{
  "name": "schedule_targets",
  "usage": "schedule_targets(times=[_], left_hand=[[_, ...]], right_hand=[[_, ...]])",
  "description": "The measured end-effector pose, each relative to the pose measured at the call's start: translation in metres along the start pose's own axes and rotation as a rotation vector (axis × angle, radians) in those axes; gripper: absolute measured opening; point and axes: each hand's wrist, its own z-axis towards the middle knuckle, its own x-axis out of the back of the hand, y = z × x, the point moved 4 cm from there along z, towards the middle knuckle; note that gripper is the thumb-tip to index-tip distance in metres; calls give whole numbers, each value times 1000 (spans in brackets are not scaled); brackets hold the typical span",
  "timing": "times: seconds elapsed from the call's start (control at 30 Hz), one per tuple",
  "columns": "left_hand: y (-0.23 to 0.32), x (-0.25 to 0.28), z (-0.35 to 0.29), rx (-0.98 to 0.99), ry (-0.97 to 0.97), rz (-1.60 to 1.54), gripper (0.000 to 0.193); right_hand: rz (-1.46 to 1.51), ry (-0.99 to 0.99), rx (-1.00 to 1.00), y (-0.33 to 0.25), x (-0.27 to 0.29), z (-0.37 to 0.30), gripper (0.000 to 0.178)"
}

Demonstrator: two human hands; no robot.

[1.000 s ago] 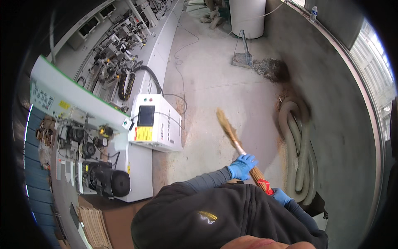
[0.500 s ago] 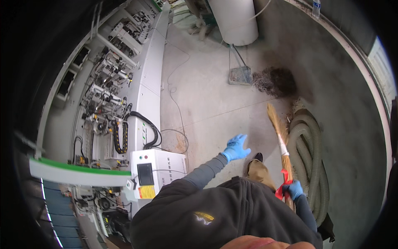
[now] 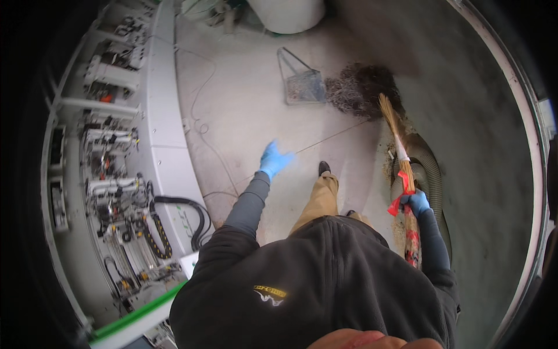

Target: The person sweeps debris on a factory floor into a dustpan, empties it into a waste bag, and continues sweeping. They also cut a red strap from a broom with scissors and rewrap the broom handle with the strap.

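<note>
My right hand (image 3: pixel 416 202), in a blue glove, is closed round the handle of a straw broom (image 3: pixel 400 148). Red cloth or tape is tied by the grip, and a white band wraps the straw higher up. The broom's bristles point away from me, near a dark heap of shavings (image 3: pixel 366 92). My left hand (image 3: pixel 275 160), also blue-gloved, hangs over the floor with its fingers apart and holds nothing; motion smears it a little. Beyond it a long-handled dustpan (image 3: pixel 304 87) rests on the floor beside the heap, with some debris in it.
A long machine (image 3: pixel 168 125) with a pale housing lines the left side. A thin cable (image 3: pixel 200 93) lies on the floor beside it. A ribbed hose (image 3: pixel 429 168) is coiled at the right, by the wall. A white cylinder (image 3: pixel 290 13) stands at the far end.
I have stepped forward, so the dustpan, heap and hose are nearer. My left hand has swung toward the left. The broom stays in my right hand, its bristles now closer to the heap.
</note>
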Motion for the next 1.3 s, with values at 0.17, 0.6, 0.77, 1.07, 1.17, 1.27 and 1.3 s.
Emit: schedule_targets(times=[0.17, 0.6, 0.77, 1.07, 1.17, 1.27, 1.3], left_hand=[[25, 39, 176, 23, 30, 44, 110], [136, 72, 490, -39, 81, 264, 115], [147, 49, 576, -65, 19, 50, 111], [93, 30, 697, 245, -12, -335, 81], [93, 30, 702, 272, -114, -252, 70], [99, 28, 688, 280, -170, -178, 65], [101, 27, 681, 288, -192, -158, 64]], right_hand=[[57, 12, 0, -92, -18, 127, 16], [214, 166, -231, -260, 6, 462, 17], [225, 94, -387, -266, -16, 557, 15], [-60, 55, -427, -226, -107, 561, 32], [-156, -19, -372, -247, -116, 537, 41], [-37, 15, -360, -279, -105, 502, 47], [45, 44, -377, -288, -100, 490, 50]])
